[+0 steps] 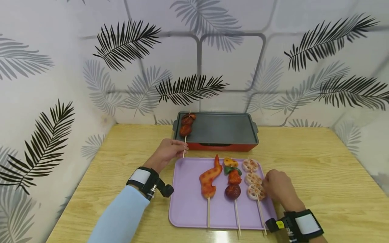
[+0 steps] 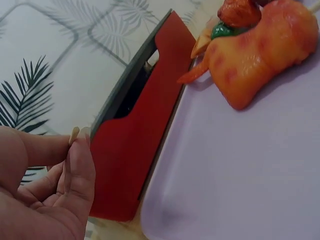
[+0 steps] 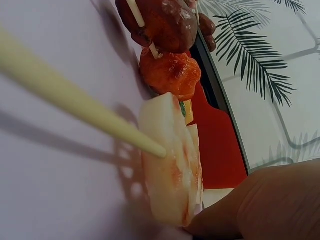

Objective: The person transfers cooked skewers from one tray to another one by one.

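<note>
My left hand (image 1: 171,152) pinches the thin wooden stick (image 1: 184,148) of a skewer between thumb and fingertips. The skewer's glossy dark-brown pieces (image 1: 185,130) lie on the left end of a grey-topped, red-sided toy grill (image 1: 223,128). At the right edge of a purple tray (image 1: 188,216), my right hand (image 1: 281,187) has its fingers curled at a lotus root skewer (image 1: 254,179). In the right wrist view, a finger (image 3: 225,217) meets the lower edge of a thick lotus slice (image 3: 167,170); the other fingertips are mostly hidden.
On the tray lie an orange wing-shaped skewer (image 1: 209,180) and a mixed skewer (image 1: 233,182) with yellow, green, red and brown pieces. Their sticks point toward the near edge. Behind the wooden table (image 1: 319,162) stands a leaf-patterned wall (image 1: 231,64).
</note>
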A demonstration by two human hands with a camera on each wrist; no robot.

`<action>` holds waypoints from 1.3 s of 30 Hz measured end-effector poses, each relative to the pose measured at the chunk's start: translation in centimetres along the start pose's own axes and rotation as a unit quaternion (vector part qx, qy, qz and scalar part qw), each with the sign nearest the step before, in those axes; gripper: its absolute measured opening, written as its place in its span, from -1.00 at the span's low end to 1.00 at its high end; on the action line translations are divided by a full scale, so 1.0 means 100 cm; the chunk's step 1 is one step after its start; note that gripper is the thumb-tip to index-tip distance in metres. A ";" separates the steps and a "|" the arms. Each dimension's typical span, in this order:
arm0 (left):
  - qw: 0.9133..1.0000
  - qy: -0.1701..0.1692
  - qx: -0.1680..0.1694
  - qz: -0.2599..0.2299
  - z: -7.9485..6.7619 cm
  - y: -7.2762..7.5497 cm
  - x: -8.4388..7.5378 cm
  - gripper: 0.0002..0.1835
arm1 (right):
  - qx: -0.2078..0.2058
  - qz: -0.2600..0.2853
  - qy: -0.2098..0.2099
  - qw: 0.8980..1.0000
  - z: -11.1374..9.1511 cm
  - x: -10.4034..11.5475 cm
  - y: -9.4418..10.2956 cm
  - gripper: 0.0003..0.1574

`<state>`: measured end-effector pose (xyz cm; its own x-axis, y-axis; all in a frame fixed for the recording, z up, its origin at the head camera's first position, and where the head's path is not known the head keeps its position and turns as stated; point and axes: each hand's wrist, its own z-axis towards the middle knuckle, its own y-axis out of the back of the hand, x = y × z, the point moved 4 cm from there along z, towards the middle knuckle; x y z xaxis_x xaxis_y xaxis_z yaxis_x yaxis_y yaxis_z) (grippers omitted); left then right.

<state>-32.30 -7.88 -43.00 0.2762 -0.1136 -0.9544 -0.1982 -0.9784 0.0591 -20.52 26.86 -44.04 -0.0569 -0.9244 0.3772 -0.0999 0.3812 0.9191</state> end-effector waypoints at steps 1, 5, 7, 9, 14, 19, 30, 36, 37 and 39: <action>1.000 -0.001 -0.001 0.002 -0.001 -0.001 -0.001 -0.76 | 0.004 0.002 -0.003 1.000 0.000 0.000 -0.001 -0.79; 1.000 -0.015 0.006 0.013 -0.009 -0.004 -0.006 -0.75 | 0.012 0.003 -0.009 1.000 -0.001 -0.001 -0.002 -0.80; 1.000 -0.019 0.009 0.020 -0.015 -0.005 -0.008 -0.75 | 0.012 0.002 -0.010 1.000 -0.002 -0.002 -0.003 -0.80; 0.999 -0.026 0.013 0.032 -0.024 -0.006 -0.009 -0.75 | 0.012 0.001 -0.008 1.000 -0.002 -0.003 -0.004 -0.80; 0.998 -0.029 0.025 0.055 -0.053 -0.007 -0.007 -0.78 | 0.014 0.004 -0.010 1.000 -0.002 -0.004 -0.006 -0.79; 0.996 -0.034 0.054 0.056 -0.084 -0.009 0.000 -0.78 | 0.008 0.004 -0.010 1.000 -0.003 -0.005 -0.005 -0.79; 0.992 -0.017 0.113 0.058 -0.138 -0.016 0.015 -0.83 | -0.011 0.001 0.004 1.000 -0.004 -0.004 -0.003 -0.75; 0.989 -0.009 0.142 0.035 -0.154 -0.023 0.039 -0.87 | -0.004 0.000 0.004 1.000 -0.003 -0.004 -0.002 -0.76; 0.989 -0.005 0.144 0.032 -0.155 -0.024 0.043 -0.88 | 0.000 0.000 0.004 1.000 -0.003 -0.005 -0.002 -0.76; 0.989 0.002 0.145 0.028 -0.156 -0.026 0.051 -0.89 | 0.001 -0.001 0.005 1.000 -0.002 -0.005 -0.002 -0.77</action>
<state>-15.72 -8.62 -43.49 0.2612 -0.1685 -0.9505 -0.4739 -0.8802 0.0258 -20.26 27.23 -44.37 -0.0467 -0.9251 0.3769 -0.1015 0.3798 0.9195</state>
